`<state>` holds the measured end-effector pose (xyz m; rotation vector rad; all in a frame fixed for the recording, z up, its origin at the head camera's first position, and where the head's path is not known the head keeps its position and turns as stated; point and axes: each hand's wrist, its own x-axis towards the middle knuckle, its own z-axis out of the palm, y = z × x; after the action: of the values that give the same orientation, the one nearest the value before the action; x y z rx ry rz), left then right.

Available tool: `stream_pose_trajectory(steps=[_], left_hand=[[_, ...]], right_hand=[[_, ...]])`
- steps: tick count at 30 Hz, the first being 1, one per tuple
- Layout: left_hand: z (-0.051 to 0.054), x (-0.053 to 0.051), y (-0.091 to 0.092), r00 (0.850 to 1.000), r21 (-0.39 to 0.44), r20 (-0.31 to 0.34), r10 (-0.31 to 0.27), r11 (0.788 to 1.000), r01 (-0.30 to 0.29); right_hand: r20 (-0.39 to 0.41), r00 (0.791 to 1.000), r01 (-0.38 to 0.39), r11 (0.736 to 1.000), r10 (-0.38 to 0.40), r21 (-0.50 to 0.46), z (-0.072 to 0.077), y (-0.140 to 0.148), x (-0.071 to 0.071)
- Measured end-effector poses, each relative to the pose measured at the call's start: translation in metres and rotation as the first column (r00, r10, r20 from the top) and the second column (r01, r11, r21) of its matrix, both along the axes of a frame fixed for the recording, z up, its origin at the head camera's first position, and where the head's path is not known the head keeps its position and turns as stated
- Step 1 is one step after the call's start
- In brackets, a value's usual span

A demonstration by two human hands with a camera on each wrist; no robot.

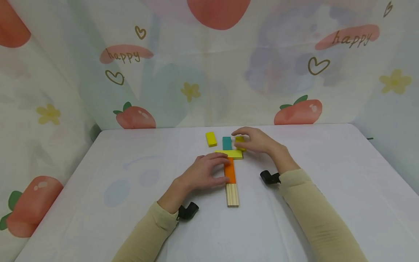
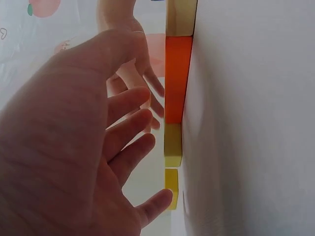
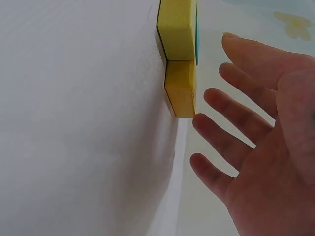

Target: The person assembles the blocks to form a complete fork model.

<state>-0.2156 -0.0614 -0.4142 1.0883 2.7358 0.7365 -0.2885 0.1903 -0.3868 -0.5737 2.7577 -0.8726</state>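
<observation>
Flat blocks lie on the white table in a figure. In the head view a plain wooden block [image 1: 232, 196] is lowest, an orange block [image 1: 231, 173] continues it upward, and a yellow-green block [image 1: 234, 154] crosses the top. Beyond these are a teal block [image 1: 227, 143], a yellow block [image 1: 211, 139] at left and another yellow block [image 1: 240, 139] at right, partly hidden by fingers. My left hand [image 1: 209, 173] hovers beside the orange block, fingers loosely bent. Over the right yellow block [image 3: 180, 88] my right hand [image 1: 256, 141] spreads its fingers. Neither hand holds anything.
The white tabletop [image 1: 108, 225] reaches back to a patterned cloth wall [image 1: 209, 105]. Black wrist cameras [image 1: 188, 211] are strapped at both wrists, close above the table.
</observation>
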Motion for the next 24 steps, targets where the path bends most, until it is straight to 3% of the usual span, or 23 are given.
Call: stream_pose_trajectory(steps=[15,24], left_hand=[[0.004,-0.005,-0.010,0.998,0.055,0.001,0.065,0.996,-0.065],[0.003,-0.009,-0.015,0.993,0.100,-0.036,0.115,0.989,-0.111]], right_hand=[[-0.054,0.999,0.001,1.000,0.000,0.012,0.007,0.010,0.018],[-0.084,0.996,-0.009,1.000,0.008,-0.008,0.005,0.009,0.025]])
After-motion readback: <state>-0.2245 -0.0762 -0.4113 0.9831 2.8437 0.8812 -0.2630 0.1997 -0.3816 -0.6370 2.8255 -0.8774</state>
